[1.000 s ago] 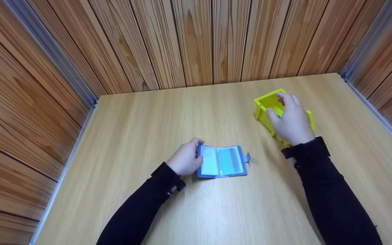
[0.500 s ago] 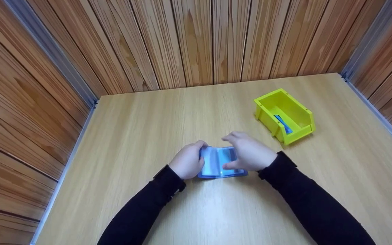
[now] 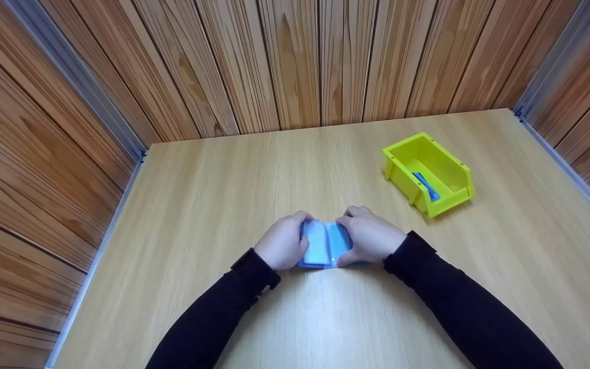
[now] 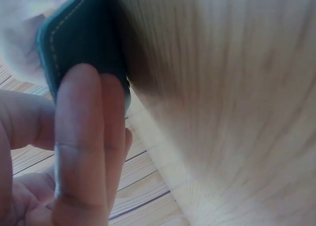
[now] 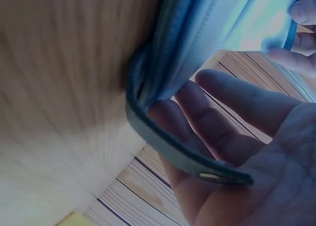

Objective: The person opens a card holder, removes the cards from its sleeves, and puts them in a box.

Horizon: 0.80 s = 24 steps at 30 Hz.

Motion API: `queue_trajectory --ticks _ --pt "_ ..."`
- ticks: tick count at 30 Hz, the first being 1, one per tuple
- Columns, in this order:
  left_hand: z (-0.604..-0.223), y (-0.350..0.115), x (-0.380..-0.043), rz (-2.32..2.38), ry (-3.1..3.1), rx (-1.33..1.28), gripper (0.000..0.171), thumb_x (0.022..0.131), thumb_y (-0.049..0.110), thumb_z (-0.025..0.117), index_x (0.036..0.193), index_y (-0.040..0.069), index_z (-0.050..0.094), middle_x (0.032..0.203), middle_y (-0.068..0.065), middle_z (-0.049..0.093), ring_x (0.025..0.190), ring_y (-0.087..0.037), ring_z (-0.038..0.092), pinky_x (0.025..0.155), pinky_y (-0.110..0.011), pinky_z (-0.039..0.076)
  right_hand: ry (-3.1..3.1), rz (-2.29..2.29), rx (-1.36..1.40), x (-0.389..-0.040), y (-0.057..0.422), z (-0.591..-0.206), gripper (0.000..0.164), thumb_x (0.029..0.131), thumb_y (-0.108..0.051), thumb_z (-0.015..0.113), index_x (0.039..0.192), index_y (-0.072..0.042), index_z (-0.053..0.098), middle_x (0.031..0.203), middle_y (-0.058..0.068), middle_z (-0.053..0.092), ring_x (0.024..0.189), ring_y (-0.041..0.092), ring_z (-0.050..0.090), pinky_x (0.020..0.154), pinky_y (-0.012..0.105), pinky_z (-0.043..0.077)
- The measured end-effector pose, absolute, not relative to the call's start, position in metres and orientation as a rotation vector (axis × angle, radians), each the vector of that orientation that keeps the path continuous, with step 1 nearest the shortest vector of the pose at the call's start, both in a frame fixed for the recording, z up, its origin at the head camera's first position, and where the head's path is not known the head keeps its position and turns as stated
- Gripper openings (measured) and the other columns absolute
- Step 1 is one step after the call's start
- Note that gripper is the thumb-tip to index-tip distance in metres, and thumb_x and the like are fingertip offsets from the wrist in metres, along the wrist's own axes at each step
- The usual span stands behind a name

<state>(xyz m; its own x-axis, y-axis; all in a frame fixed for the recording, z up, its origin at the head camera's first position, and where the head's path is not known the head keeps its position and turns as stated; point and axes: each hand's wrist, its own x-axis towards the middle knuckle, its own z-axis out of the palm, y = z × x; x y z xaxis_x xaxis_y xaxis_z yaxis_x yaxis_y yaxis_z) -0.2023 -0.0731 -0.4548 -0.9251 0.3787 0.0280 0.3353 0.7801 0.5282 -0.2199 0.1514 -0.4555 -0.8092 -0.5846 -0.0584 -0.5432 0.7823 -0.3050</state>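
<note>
Below frame centre, the left hand [image 3: 282, 243] is pinching the open blue wallet [image 3: 316, 244] by its left edge; the right hand [image 3: 374, 237] is spanning its right half, grip impossible to tell. The loose strap [image 5: 170, 146] is curling near that hand, possibly snagging if it hurries.

My left forearm [image 3: 208, 312] and right forearm [image 3: 474, 302] slant inward — my left hand [image 3: 280, 243] grips between thumb and fingers, my right hand [image 3: 373, 237] faces it, fingers bent, thumb nearer me — the two apart.
</note>
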Motion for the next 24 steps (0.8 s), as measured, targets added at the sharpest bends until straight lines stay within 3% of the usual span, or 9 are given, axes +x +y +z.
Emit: queue_trajectory --ticks 10,19,24 --pt "-0.4517 -0.0712 -0.1979 0.972 2.817 0.563 0.036 0.088 0.017 0.065 0.122 0.008 0.059 0.123 -0.007 0.063 0.114 -0.018 0.059 0.099 -0.034 0.051 2.830 -0.436 -0.838 -0.2217 0.1515 -0.4572 0.096 0.060 -0.058 0.088 0.131 0.000 0.058 0.112 0.009 0.052 0.101 0.024 0.047 0.087 0.037 0.050" --pt "-0.4501 -0.0674 -0.1980 1.047 2.773 0.476 0.039 0.088 0.015 0.067 0.125 0.005 0.058 0.126 -0.011 0.061 0.116 -0.019 0.057 0.101 -0.036 0.049 2.846 -0.556 -0.845 -0.2236 0.1514 -0.4599 0.091 0.055 -0.054 0.092 0.121 -0.004 0.056 0.109 0.007 0.049 0.101 0.026 0.042 0.086 0.037 0.047" --pt "-0.4497 -0.0670 -0.1988 1.064 2.765 0.451 0.039 0.089 0.015 0.067 0.125 0.005 0.057 0.130 -0.012 0.059 0.121 -0.020 0.055 0.104 -0.037 0.048 2.849 -0.559 -0.817 -0.2239 0.1514 -0.4582 0.091 0.056 -0.054 0.092 0.123 -0.005 0.055 0.109 0.007 0.050 0.102 0.027 0.043 0.086 0.039 0.046"
